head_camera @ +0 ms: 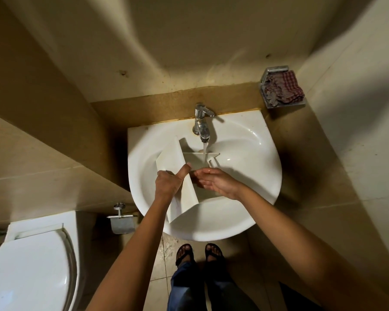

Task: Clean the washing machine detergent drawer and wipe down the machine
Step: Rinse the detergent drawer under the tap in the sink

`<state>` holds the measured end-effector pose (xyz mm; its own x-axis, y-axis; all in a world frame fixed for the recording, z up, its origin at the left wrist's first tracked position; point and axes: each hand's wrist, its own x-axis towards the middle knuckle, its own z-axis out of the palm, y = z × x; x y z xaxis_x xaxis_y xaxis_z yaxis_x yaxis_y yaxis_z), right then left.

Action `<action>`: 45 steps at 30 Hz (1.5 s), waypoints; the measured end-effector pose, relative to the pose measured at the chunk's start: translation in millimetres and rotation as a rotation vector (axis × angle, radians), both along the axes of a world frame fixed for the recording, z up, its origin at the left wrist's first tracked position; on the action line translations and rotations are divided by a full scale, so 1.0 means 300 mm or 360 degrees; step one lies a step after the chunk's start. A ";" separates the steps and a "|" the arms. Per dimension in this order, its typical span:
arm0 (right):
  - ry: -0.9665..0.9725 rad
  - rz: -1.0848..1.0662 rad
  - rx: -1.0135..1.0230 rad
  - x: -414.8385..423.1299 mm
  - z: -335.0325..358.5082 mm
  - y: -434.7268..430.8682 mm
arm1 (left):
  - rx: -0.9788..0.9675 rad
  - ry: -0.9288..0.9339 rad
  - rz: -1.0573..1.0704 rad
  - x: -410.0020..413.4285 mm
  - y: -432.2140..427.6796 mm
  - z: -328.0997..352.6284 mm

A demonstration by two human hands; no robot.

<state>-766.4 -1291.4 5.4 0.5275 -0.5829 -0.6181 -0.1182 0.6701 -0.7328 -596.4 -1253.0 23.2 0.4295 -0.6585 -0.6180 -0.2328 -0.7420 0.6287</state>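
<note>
The white detergent drawer (175,158) lies in the white wash basin (245,140), its front panel to the left and its open compartments to the right. My left hand (169,180) grips the front panel, thumb pointing up over its top edge. My right hand (218,180) is inside the drawer's compartment, wet fingers relaxed and slightly bent against the inner surface. Water runs from the chrome tap (201,122) into the far end of the drawer.
A chrome wall dish (270,74) at the right holds a checked red cloth (286,87). A toilet with its lid down (29,265) stands at the lower left, a paper holder (121,221) beside it. Beige tiled walls close in on both sides.
</note>
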 end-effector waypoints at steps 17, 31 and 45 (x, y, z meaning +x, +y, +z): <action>-0.0473 -0.1135 0.0777 0.114 0.028 -0.286 | -0.0055 -0.0027 0.0068 0.000 -0.005 -0.051; -0.0140 -0.0386 0.0688 0.078 0.063 -0.141 | -0.0033 0.0060 0.0059 0.005 -0.004 -0.040; 0.0933 0.1072 -0.0641 -0.063 0.016 0.041 | 0.0057 0.0156 0.0038 -0.001 -0.001 -0.003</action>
